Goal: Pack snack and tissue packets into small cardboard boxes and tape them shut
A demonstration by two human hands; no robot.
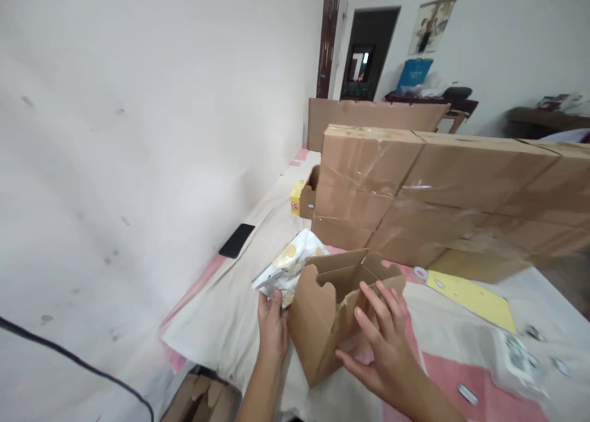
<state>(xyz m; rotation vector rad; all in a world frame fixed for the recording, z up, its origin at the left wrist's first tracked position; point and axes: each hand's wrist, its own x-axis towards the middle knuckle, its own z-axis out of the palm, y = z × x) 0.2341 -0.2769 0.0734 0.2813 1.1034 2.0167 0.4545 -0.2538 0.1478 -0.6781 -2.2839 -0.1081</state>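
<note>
A small brown cardboard box (pixel 322 314) with its top flaps up stands on the cloth-covered table (pixel 230 311) in front of me. My left hand (pixel 273 327) is closed on the lower edge of a white and yellow plastic packet (pixel 290 265), just left of the box. My right hand (pixel 385 336) has its fingers spread and rests against the box's right side. Nothing shows inside the box from here.
A wall of large taped cardboard cartons (pixel 437 195) runs behind the box. A black phone (pixel 236 240) lies by the white wall at left. A yellow sheet (pixel 474 296), a tape roll (pixel 420 273), small labels and a small yellow carton (pixel 297 198) lie around.
</note>
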